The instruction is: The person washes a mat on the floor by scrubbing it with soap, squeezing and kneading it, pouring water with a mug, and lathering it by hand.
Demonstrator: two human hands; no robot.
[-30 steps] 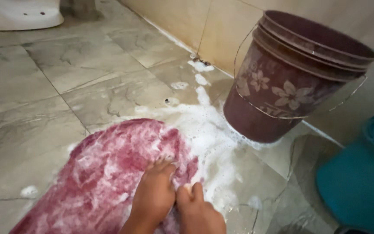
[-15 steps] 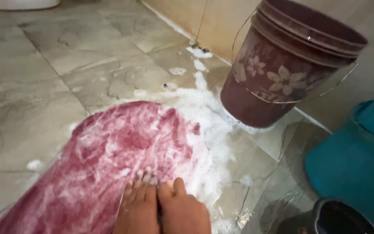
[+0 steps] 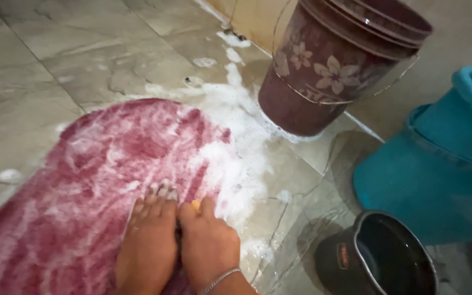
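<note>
A soapy dark-red mat point(image 3: 110, 164) lies flat on the wet tiled floor, streaked with white foam. Both my hands rest side by side on its near right part. My left hand point(image 3: 149, 243) lies palm down on the mat, fingers stretched out and foamy at the tips. My right hand point(image 3: 207, 245), with a thin bracelet at the wrist, is closed around a small yellow object point(image 3: 195, 205) that peeks out between the two hands; most of it is hidden.
A maroon flowered bucket point(image 3: 329, 71) with a wire handle stands by the wall beyond the mat. A teal tub point(image 3: 438, 164) is at the right, a black round container point(image 3: 378, 262) in front of it. Foam point(image 3: 236, 136) spreads over the tiles between mat and bucket.
Both hands have slid back toward me over the mat, staying together. The view has dropped and shifted right, bringing the black container and more of the teal tub into sight.
</note>
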